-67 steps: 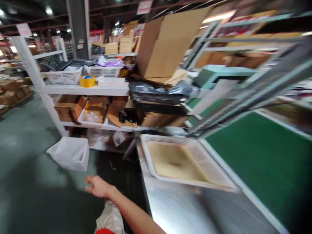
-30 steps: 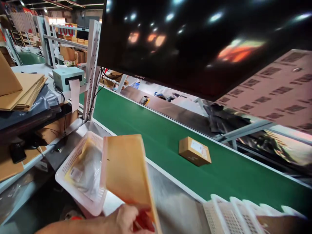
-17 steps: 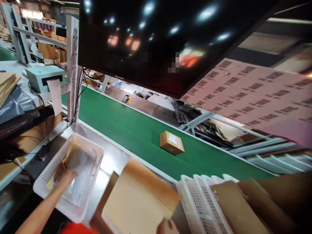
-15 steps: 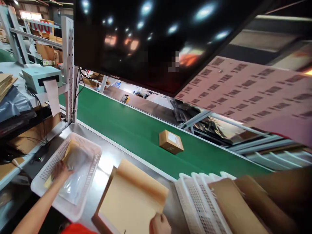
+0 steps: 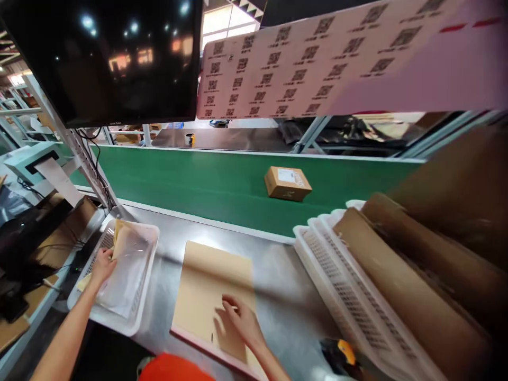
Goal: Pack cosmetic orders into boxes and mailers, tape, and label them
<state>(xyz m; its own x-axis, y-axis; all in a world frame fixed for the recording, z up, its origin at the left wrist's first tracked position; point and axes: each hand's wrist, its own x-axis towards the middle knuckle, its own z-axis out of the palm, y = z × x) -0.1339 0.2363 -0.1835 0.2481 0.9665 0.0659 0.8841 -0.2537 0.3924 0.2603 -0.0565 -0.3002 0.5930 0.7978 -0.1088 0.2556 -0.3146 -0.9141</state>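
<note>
The top edge cut the screen [image 5: 130, 63] at ten o'clock; at one, printed codes [image 5: 299, 75] were unreadably small. At three, cardboard [image 5: 460, 193] was blurred. At eight, the left hand [image 5: 103, 265] partly hid a yellowish packet [image 5: 119, 237].

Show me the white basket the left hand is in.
The left basket: it sits alone, with the left hand inside it. The other baskets are nested together on the right, away from that hand.
</note>
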